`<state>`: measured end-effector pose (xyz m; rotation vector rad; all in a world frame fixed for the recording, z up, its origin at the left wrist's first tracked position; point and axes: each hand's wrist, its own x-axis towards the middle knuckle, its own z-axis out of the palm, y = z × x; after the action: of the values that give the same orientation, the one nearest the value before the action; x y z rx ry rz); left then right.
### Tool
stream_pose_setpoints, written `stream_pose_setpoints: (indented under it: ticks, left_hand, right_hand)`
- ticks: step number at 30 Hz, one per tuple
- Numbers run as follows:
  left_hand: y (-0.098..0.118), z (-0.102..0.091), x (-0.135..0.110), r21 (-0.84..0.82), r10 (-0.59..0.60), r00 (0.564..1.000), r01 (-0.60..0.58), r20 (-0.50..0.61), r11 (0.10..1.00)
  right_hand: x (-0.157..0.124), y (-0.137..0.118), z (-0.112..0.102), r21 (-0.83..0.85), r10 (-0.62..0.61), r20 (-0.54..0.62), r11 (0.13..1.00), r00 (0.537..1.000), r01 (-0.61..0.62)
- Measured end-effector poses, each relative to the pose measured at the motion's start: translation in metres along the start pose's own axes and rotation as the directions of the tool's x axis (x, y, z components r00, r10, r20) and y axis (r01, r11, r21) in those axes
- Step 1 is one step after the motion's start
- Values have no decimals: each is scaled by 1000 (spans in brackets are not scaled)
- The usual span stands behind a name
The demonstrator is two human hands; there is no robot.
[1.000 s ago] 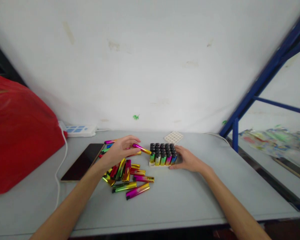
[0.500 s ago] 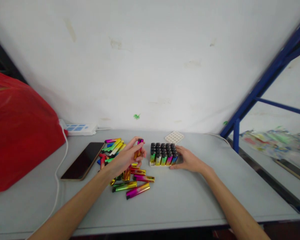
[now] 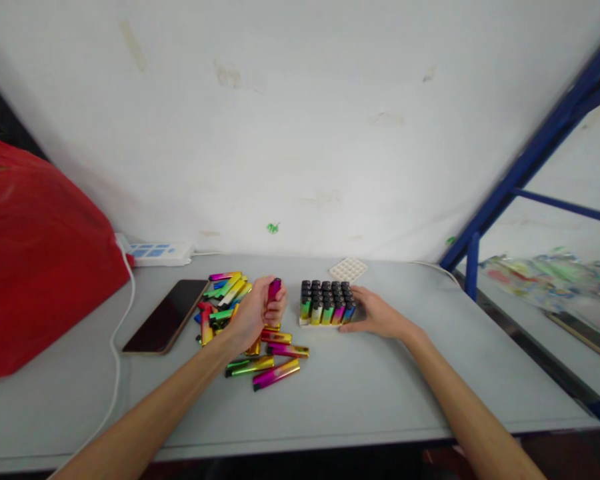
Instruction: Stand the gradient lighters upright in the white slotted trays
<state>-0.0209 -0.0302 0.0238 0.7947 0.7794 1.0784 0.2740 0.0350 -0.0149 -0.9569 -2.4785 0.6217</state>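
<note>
My left hand (image 3: 260, 310) is closed around a magenta lighter (image 3: 275, 288), whose upper end sticks out above the fingers. Beneath and beside that hand lies a loose heap of shiny lighters (image 3: 234, 291) in yellow, green, red and blue. A magenta-and-gold lighter (image 3: 277, 375) lies at the heap's near edge. To the right, rows of upright lighters with black tops (image 3: 328, 308) stand packed in a low white tray (image 3: 325, 325). My right hand (image 3: 377, 315) grips the right side of this block, thumb at the near corner and fingers behind.
A dark phone (image 3: 167, 317) lies left of the heap. Behind it are a white power strip (image 3: 160, 253) and a cable (image 3: 114, 347). A big red bag (image 3: 45, 267) fills the left. A white dimpled tray (image 3: 349, 269) lies near the wall; a blue metal frame (image 3: 510, 183) stands at right.
My left fingers have curled tighter around the lighter, which now tilts and shows less. My right hand stays at the block of lighters. The view has shifted slightly.
</note>
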Motion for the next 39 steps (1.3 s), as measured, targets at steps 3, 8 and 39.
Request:
stream_pose_setpoints:
  ticks: [3,8,39]
  left_hand:
    - [-2,-3,1,18,-2,1000,1,12,1000]
    - [-4,-6,2,86,-11,1000,10,6,996]
    - [0,-6,-4,874,353,862,-446,363,190]
  right_hand:
    - [0,-1,0,5,-6,-4,1000,1000,6]
    - [0,-1,0,4,-10,-7,1000,1000,10]
    - [1,-4,-2,25,-25,-6,999,1000,25]
